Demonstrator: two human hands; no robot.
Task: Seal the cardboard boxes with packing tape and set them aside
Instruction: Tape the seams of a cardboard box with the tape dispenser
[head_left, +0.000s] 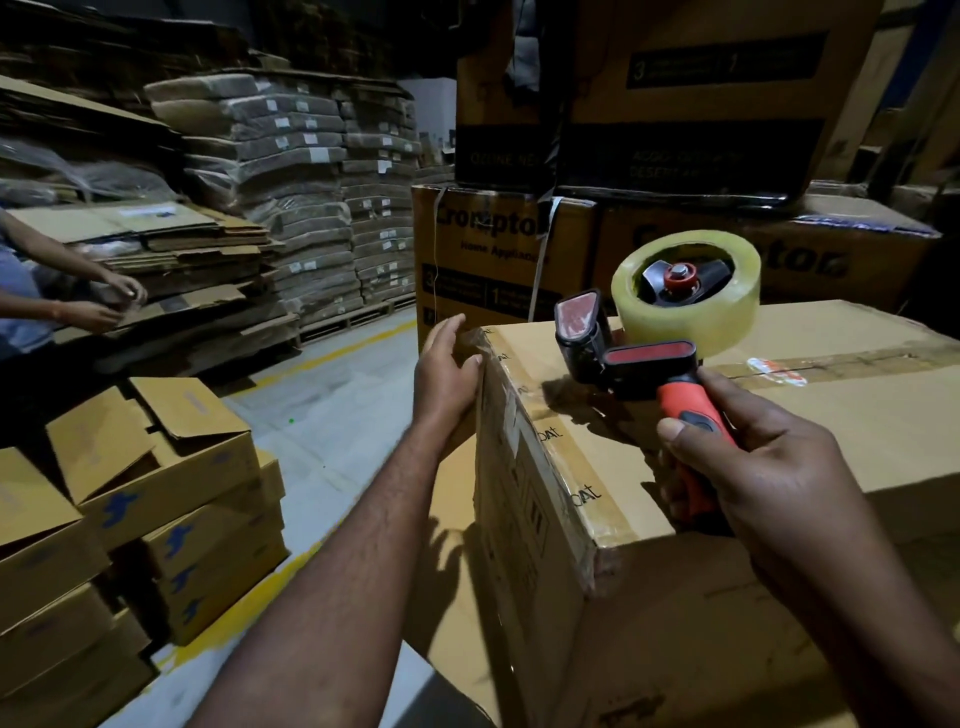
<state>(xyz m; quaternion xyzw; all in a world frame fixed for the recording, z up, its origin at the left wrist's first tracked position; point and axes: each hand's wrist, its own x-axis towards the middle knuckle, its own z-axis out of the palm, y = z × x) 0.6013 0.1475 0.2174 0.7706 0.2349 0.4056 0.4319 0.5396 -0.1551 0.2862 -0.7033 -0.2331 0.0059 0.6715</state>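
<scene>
- The left forearm reaches forward and up to the big cardboard box (857, 415), ending at the far upper corner of its left face.
- The left grip (447, 364), a bare hand, lies flat against that left face just below the top edge. Its fingers are straight and spread and it holds nothing; the thumb sits at the edge itself, where shiny tape wraps over the corner.
- The right arm comes in from the near right side of the box, wrist bent, with the hand above the box top.
- The right grip (769, 467) is wrapped round the orange handle of a tape dispenser (649, 364), fingers curled under and thumb on top.
- The dispenser's black-and-red head points away from the person, over the box top near its left edge. I cannot tell whether it touches the cardboard; a shadow lies under it.
- A roll of clear tape (685, 306) sits on the dispenser at the far end from the grip.
- A strip of tape (841, 364) runs along the box's top seam, to the right of the dispenser.
- Behind the box stand printed appliance cartons (493, 249).
- To the left of the box, on the floor, sit small open boxes (156, 467). Beyond them are pallets of flattened cartons (311, 208).
- Far left of the box, another person's hands (109, 301) touch flat cardboard.
</scene>
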